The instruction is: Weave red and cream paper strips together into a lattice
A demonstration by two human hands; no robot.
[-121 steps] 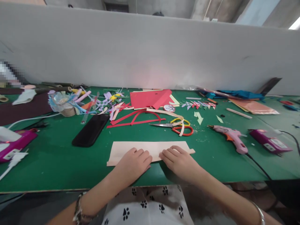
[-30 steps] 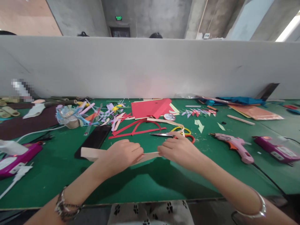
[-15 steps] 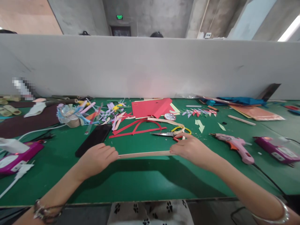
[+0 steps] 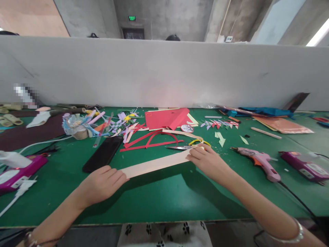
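Observation:
A pale cream paper strip (image 4: 156, 164) is stretched between my two hands above the green table, its broad face showing and its right end higher. My left hand (image 4: 104, 183) is closed on the left end. My right hand (image 4: 207, 158) pinches the right end, just in front of the scissors (image 4: 180, 148), whose yellow-and-red handles it partly hides. Behind the strip lie red paper strips (image 4: 154, 145), some bent into a curve. A narrow cream strip (image 4: 180, 133) curls down toward my right hand. The phone (image 4: 102, 154) lies beyond my left hand.
Red paper sheets (image 4: 164, 119) lie at the back before a grey partition (image 4: 164, 72). A pink glue gun (image 4: 259, 161) and a purple power strip (image 4: 305, 165) are on the right. Woven paper scraps and a bundle of ribbons (image 4: 77, 125) sit left of centre.
The cream strip has turned from nearly edge-on to show its broad face and now slants. My right hand has risen slightly; my left hand has dropped a little toward me.

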